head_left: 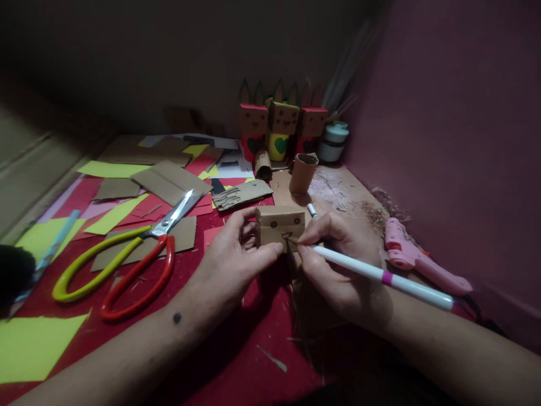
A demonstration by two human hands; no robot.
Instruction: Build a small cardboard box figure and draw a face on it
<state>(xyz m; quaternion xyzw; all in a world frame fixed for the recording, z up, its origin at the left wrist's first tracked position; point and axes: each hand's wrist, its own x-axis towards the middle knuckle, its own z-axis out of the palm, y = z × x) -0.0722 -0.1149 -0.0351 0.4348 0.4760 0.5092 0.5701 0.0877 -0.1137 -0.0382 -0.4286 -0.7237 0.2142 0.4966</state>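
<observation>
My left hand (240, 251) grips a small cardboard box (274, 217) by its left side, thumb along the lower front. Two round dark eyes and a small mouth outline are drawn on the box. In my right hand (338, 262) is a white marker (355, 264) with a magenta band. Its tip touches the box at the mouth. Scissors (163, 228) with one yellow and one red handle lie spread to the left of my left hand. Just behind my right hand is a small white cap-like piece (311, 210).
Cardboard pieces (169, 180) and coloured paper (40, 347) cover the left side. Behind stand several cardboard figures (279, 127) with eared box heads, a cardboard tube (303, 173) and a lidded jar (333, 141). A pink glue gun (422, 259) lies right, against the wall.
</observation>
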